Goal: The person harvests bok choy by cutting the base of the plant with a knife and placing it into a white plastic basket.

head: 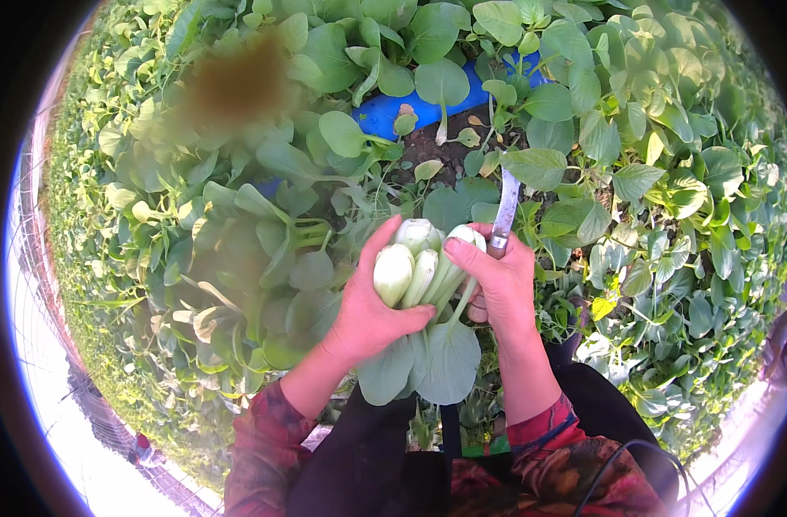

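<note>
Several heads of bok choy (422, 271) are bunched together in front of me, pale bases up and green leaves hanging down. My left hand (377, 307) wraps around the bunch from the left, its thumb across the stalks. On the right, my right hand (503, 278) grips a knife with a curved, stained blade (507, 203) that points up and away from me. That same hand's thumb presses on the rightmost bok choy head. Most of the knife's handle is hidden by the fingers.
Leafy green plants (632, 181) grow densely all around. Blue plastic (400, 115) lies on bare soil (438, 147) beyond my hands, with a loose leaf (442, 84) over it. A dark cable (626, 444) loops by my right sleeve. Netting (34, 213) runs along the far left edge.
</note>
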### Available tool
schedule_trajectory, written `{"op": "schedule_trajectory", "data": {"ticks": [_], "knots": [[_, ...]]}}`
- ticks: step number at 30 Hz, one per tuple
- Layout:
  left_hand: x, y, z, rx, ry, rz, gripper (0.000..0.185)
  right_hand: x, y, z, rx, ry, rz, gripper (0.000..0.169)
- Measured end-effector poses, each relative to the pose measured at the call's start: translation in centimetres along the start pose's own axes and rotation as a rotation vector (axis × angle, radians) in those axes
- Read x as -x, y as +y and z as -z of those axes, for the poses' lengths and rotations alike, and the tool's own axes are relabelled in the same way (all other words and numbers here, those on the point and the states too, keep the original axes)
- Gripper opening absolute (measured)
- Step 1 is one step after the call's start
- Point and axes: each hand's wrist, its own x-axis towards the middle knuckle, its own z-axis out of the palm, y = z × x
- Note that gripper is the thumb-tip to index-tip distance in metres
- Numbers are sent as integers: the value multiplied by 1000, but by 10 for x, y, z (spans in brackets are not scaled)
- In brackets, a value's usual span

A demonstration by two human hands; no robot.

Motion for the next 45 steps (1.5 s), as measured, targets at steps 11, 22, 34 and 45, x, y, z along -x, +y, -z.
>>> {"op": "schedule_trajectory", "data": {"ticks": [11,22,34,45], "knots": [[-20,11,33,-6,-37,151,84,-18,-17,19,139,-367,-193,47],[-24,19,56,346,-274,309,91,-30,-6,66,-328,-713,-193,36],[-123,21,106,-251,-44,196,92,-61,-23,21,823,-353,84,28],[-96,-20,107,-318,-56,228,69,-140,26,-28,1210,-293,346,21]]}}
